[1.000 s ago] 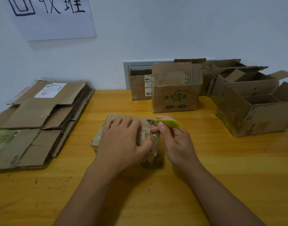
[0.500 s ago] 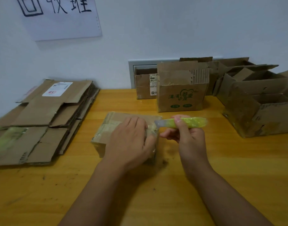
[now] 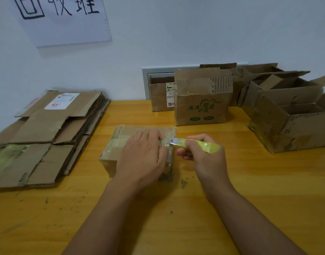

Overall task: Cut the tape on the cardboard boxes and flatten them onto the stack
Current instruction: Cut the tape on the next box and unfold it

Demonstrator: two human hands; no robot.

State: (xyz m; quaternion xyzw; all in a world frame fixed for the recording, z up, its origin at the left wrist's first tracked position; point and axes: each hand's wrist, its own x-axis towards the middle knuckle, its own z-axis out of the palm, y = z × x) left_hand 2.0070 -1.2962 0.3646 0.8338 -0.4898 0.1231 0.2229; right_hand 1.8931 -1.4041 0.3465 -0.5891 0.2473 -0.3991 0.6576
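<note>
Right hand (image 3: 200,155), gripping the knife (image 3: 196,144), has swung its blade onto the box (image 3: 121,144) tape; left hand (image 3: 141,159) presses flat: cutting begins.

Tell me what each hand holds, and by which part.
The right hand grips a yellow-green utility knife by its handle, blade toward the taped box. The left hand rests on that box's top, steadying it.

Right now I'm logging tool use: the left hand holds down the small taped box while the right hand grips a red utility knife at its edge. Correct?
Not quite: the knife is yellow-green, not red, as the head view shows. The rest stands: the left hand holds down the small taped box while the right hand grips the knife at its edge.
</note>
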